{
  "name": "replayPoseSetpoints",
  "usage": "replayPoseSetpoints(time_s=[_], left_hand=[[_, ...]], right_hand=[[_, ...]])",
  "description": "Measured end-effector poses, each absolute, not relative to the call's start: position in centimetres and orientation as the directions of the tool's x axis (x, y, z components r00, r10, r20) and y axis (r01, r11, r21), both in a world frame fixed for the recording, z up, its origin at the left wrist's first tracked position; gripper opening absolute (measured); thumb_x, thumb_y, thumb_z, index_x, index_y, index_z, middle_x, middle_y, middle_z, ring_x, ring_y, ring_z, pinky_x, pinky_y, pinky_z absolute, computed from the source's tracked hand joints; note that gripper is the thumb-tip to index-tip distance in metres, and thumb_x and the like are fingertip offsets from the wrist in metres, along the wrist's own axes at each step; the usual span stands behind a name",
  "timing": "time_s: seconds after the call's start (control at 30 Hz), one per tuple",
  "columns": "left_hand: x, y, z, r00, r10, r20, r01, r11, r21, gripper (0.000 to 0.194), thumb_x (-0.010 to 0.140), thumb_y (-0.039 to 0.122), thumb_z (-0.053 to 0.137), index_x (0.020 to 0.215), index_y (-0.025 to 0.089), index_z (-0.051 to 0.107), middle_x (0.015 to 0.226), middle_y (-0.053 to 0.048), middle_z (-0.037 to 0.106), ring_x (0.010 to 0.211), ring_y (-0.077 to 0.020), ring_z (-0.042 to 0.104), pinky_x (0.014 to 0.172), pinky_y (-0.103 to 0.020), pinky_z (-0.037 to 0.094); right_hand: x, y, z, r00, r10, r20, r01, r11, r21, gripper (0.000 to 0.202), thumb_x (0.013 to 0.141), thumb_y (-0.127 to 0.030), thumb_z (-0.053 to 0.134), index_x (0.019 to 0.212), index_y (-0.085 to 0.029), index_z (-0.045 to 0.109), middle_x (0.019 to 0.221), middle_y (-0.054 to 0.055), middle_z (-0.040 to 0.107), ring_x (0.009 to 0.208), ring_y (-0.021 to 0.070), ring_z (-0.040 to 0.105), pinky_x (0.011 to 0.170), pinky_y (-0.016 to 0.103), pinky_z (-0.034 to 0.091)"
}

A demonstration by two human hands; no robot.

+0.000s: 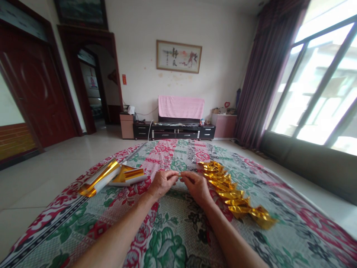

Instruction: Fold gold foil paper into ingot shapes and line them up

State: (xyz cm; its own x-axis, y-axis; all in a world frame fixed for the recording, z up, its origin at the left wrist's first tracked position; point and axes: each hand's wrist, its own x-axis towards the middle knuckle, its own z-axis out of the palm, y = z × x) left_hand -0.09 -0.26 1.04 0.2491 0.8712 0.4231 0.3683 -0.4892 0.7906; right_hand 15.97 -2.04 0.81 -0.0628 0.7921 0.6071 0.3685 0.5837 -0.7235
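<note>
My left hand [164, 182] and my right hand [196, 185] meet tip to tip above the cloth. Both are closed in a pinch around a small gold-coloured strip [179, 175], most of it hidden by the fingers. To the right of my right hand, several folded gold foil pieces [234, 195] form a slanting row, close together or touching. Left of my left hand lie a rolled sheet of gold foil paper [102, 176] with a whitish back and a second curled gold sheet [129, 175].
A patterned red, green and grey cloth [164, 245] spreads under everything, its edge curving over the tiled floor [64, 149]. Beyond it stands a low black cabinet [175, 132] below a pink towel [181, 107]. At the right are a purple curtain [264, 67] and a window.
</note>
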Motion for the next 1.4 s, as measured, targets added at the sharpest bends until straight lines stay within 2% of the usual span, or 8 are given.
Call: replayPoseSetpoints(time_s=[0.1,0.27,0.6,0.77,0.9,1.1,1.2,1.4], left_hand=[[-0.05,-0.32,1.16,0.237,0.871,0.431,0.388,-0.492,0.779,0.029,0.077,0.031,0.052,0.097,0.016,0.067,0.071,-0.003,0.069,0.059,-0.0116,0.061,0.058,-0.020,0.046],[-0.08,-0.69,1.73,0.282,0.838,0.468,0.424,-0.546,0.722,0.025,0.078,0.029,0.050,0.086,0.016,0.070,0.068,-0.003,0.068,0.060,-0.0111,0.060,0.061,-0.019,0.045],[-0.28,-0.60,1.70,0.278,0.849,0.450,0.425,-0.529,0.735,0.025,0.076,0.031,0.053,0.085,0.016,0.071,0.063,-0.002,0.067,0.057,-0.0110,0.058,0.057,-0.019,0.043],[-0.30,-0.47,1.53,0.259,0.853,0.453,0.417,-0.522,0.744,0.023,0.075,0.030,0.054,0.083,0.017,0.071,0.063,-0.001,0.067,0.057,-0.0105,0.058,0.057,-0.018,0.043],[-0.24,-0.44,1.48,0.252,0.849,0.464,0.437,-0.527,0.728,0.023,0.075,0.031,0.054,0.083,0.017,0.071,0.059,-0.001,0.066,0.054,-0.0100,0.057,0.054,-0.018,0.042],[-0.16,-0.59,1.64,0.248,0.830,0.500,0.473,-0.554,0.685,0.022,0.075,0.029,0.054,0.083,0.018,0.072,0.062,-0.001,0.067,0.056,-0.0110,0.059,0.056,-0.019,0.043],[-0.10,-0.63,1.68,0.244,0.825,0.509,0.479,-0.559,0.677,0.020,0.075,0.026,0.055,0.083,0.019,0.072,0.064,-0.002,0.068,0.059,-0.0112,0.060,0.057,-0.019,0.044],[0.07,-0.27,1.06,0.261,0.853,0.453,0.309,-0.518,0.797,0.024,0.073,0.026,0.058,0.092,0.016,0.068,0.077,-0.004,0.071,0.065,-0.0126,0.064,0.063,-0.021,0.049]], right_hand=[[15.97,-2.07,0.83,-0.061,0.791,0.608,0.378,0.582,-0.720,0.017,0.079,-0.026,0.052,0.084,-0.020,0.067,0.078,0.003,0.068,0.066,0.0148,0.065,0.062,0.024,0.051],[15.89,-2.17,0.85,-0.027,0.807,0.590,0.404,0.549,-0.732,0.019,0.079,-0.030,0.052,0.083,-0.020,0.067,0.071,0.002,0.068,0.059,0.0143,0.065,0.056,0.022,0.050],[16.27,-2.14,0.93,-0.063,0.797,0.600,0.486,0.550,-0.679,0.020,0.078,-0.030,0.052,0.082,-0.021,0.070,0.074,0.000,0.069,0.067,0.0139,0.062,0.063,0.022,0.048],[16.26,-2.15,1.07,-0.081,0.805,0.587,0.447,0.556,-0.700,0.020,0.078,-0.030,0.052,0.082,-0.021,0.070,0.072,0.000,0.068,0.067,0.0138,0.062,0.063,0.022,0.048],[16.02,-2.04,1.05,-0.057,0.845,0.532,0.402,0.507,-0.762,0.019,0.076,-0.031,0.054,0.081,-0.020,0.068,0.066,0.000,0.067,0.058,0.0134,0.063,0.055,0.021,0.049],[15.56,-1.74,0.59,-0.014,0.908,0.419,0.230,0.411,-0.882,0.023,0.073,-0.035,0.057,0.084,-0.016,0.067,0.066,0.004,0.069,0.061,0.0177,0.067,0.053,0.024,0.052],[15.45,-1.83,0.73,-0.006,0.913,0.407,0.137,0.404,-0.904,0.027,0.072,-0.038,0.059,0.084,-0.015,0.067,0.067,0.006,0.070,0.065,0.0193,0.067,0.057,0.028,0.054],[15.63,-2.10,1.08,0.016,0.882,0.470,0.126,0.465,-0.876,0.023,0.072,-0.034,0.059,0.083,-0.016,0.067,0.071,0.006,0.071,0.069,0.0185,0.067,0.064,0.030,0.055]])
